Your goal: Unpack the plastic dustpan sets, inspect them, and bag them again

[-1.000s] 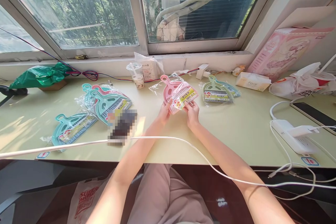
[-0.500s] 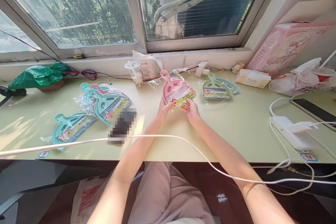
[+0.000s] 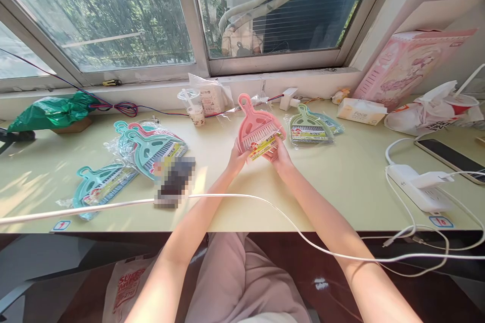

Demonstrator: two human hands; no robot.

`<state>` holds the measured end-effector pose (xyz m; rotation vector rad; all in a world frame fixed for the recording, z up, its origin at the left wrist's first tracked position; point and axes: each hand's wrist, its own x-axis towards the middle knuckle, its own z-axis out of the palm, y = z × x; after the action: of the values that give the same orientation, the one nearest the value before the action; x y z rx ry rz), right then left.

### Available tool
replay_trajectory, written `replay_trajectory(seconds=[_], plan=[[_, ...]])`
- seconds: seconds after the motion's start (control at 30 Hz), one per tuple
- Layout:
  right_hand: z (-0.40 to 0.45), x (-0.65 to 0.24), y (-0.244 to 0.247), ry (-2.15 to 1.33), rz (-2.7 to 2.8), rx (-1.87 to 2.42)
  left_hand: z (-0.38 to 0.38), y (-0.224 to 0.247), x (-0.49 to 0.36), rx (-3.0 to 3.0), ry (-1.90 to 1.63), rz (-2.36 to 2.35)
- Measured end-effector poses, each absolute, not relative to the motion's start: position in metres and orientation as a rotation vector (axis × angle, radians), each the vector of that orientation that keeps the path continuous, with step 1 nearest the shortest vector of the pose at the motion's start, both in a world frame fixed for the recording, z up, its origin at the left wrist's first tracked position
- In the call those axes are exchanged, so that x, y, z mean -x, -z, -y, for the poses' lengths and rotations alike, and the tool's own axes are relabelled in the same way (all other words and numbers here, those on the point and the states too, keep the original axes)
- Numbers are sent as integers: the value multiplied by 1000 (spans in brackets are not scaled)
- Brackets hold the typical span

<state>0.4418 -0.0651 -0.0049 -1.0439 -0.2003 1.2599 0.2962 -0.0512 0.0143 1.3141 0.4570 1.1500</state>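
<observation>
Both hands hold a pink dustpan and brush set [image 3: 258, 126] in clear wrap, its looped handle pointing up and away from me. My left hand [image 3: 238, 158] grips its lower left corner. My right hand [image 3: 281, 155] grips the lower right, its fingers partly hidden beneath the set. To the right lies a green dustpan set [image 3: 311, 126], overlapping a blue one [image 3: 330, 122]. A pile of wrapped teal sets [image 3: 149, 149], with a pink one among them, lies to the left. Nearer the table's edge is another teal set [image 3: 100, 186].
A blurred dark object [image 3: 175, 182] lies beside the left pile. A white cable [image 3: 242, 195] crosses in front of my forearms. Along the back stand a drink cup [image 3: 195, 111] and a tissue box [image 3: 361, 111]. A power strip [image 3: 419, 189] and a phone [image 3: 452, 159] lie at right.
Both hands have raised the pink set slightly and tilted its face more toward me. The piles at either side stay where they were; the view shifted a little.
</observation>
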Motion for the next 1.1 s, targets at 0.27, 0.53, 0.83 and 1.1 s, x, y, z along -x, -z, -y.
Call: replay_trajectory(seconds=[0.27, 0.53, 0.83, 1.1], plan=[[64, -447, 4, -1284, 226, 1128, 56, -15, -295, -1314, -1122, -390], [60, -446, 7, -1355, 518, 928, 52, -25, -289, -1309, -1241, -494], [62, -444, 15, -1194, 569, 881, 48, -20, -287, -1333, -1017, -533], [70, -434, 1, -1125, 501, 844, 52, -17, -286, -1179, -911, -580]])
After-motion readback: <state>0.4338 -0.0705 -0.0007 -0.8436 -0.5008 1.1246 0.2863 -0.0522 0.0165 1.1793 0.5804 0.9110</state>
